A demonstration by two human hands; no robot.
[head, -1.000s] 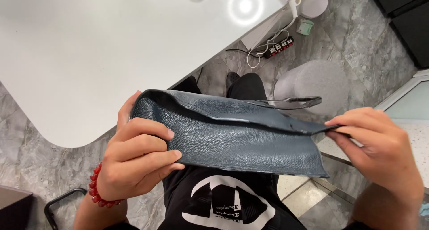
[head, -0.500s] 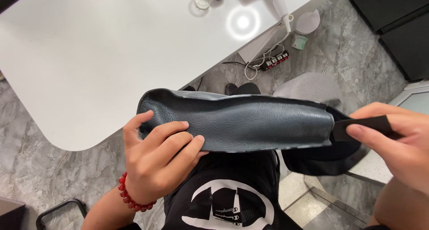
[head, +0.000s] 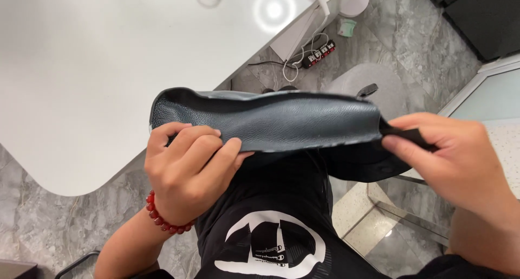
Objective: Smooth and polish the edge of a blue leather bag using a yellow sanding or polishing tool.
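Left hand (head: 187, 173), red bead bracelet (head: 162, 219) at the wrist, clamped on the near-left edge of a dark blue-grey leather bag (head: 271, 122), fingers curled over the grain, thumb hidden beneath. Right hand (head: 455, 160) pinched on a black strap (head: 406, 135) at the bag's right end, now further right of the bag than half a second ago. Bag held level in the air above the lap, pulled longer and flatter than a second ago; judged a stretching-out of the leather. Behind and left of the bag, a white worktop (head: 81, 67). Beyond the bag, grey marble floor (head: 401, 51) with a power strip (head: 319, 54) and white cables. Below the bag, a black printed shirt (head: 271, 241).
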